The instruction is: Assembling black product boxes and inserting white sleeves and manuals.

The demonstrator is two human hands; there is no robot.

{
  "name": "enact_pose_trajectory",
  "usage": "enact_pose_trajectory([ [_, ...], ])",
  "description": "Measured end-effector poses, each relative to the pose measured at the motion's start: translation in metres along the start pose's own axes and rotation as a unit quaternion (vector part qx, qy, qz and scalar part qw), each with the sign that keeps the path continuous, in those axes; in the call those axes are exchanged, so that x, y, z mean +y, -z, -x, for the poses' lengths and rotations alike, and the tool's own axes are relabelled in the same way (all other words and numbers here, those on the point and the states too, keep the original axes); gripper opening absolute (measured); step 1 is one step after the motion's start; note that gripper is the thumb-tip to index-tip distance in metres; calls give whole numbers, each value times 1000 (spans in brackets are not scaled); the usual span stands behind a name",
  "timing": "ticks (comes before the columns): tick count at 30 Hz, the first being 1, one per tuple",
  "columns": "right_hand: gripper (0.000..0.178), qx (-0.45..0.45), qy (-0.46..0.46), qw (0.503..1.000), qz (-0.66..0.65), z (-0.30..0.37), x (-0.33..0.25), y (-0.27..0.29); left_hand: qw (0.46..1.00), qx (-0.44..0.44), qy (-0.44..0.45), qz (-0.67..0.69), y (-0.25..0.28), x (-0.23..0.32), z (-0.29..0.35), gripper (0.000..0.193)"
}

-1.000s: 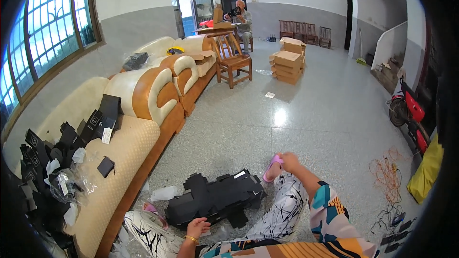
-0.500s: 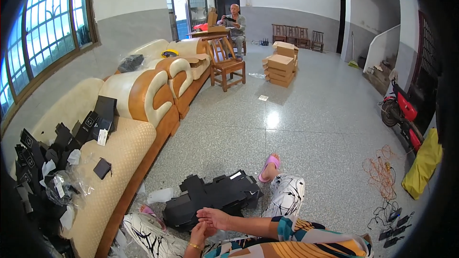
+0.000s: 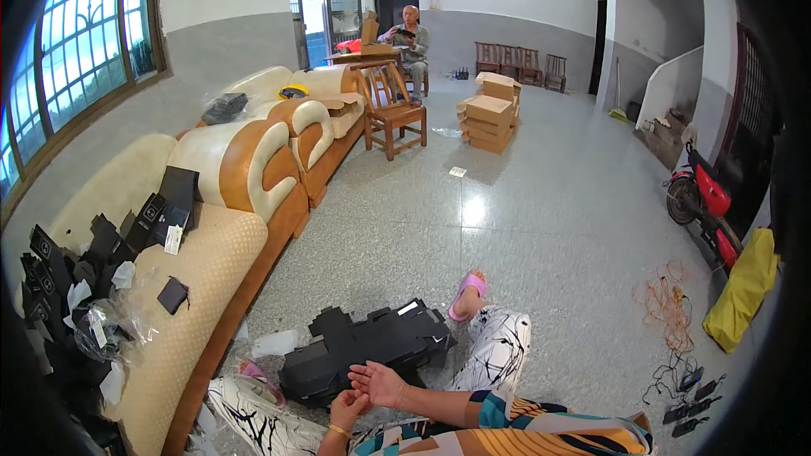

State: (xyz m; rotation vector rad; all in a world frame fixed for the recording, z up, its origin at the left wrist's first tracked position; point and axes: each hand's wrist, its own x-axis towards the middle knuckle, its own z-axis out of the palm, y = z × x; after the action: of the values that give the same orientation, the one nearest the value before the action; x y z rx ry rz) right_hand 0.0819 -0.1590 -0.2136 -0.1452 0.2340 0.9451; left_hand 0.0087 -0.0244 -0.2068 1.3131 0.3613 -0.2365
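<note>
My right hand [image 3: 382, 384] is turned palm up with its fingers stretched out, just above a heap of black flattened cardboard boxes [image 3: 372, 339] on the floor between my feet. Close against its palm side is my left hand [image 3: 345, 412], fingers bent together. Whatever those fingers pinch, if anything, is too small or hidden to make out. A clear plastic piece [image 3: 275, 343] lies at the heap's left edge. Both forearms come in low, and a bracelet circles the left wrist.
Left of me, a cream sofa [image 3: 221, 245] bears black boxes [image 3: 106, 245], crumpled plastic and a small dark pouch [image 3: 173, 295]. Brown cartons [image 3: 490, 122] and a wooden chair [image 3: 394, 114] stand farther off. A person [image 3: 410, 38] sits at the back. Cables [image 3: 665, 304] lie at right.
The whole view has shifted slightly. My hands stay together over the black boxes, the right fingers a little more spread. The seated person's hands have moved slightly with a dark object.
</note>
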Motion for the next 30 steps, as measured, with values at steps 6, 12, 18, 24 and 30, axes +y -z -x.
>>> enact_pose_trajectory([
  [6,34,-39,-23,998,37,-8,1,5,999,-13,20,24,11,-18,-9,14],
  [12,23,-6,-6,969,248,1,17,-29,997,-7,0,83,14,-29,-12,12],
  [18,24,-50,24,884,465,-4,24,-29,991,-18,-13,133,14,-24,-8,31],
  [24,23,-29,5,919,393,2,25,-33,986,-34,14,160,8,-15,-3,34],
  [30,23,-43,-4,923,382,1,28,-25,992,-74,34,100,13,-17,-6,40],
])
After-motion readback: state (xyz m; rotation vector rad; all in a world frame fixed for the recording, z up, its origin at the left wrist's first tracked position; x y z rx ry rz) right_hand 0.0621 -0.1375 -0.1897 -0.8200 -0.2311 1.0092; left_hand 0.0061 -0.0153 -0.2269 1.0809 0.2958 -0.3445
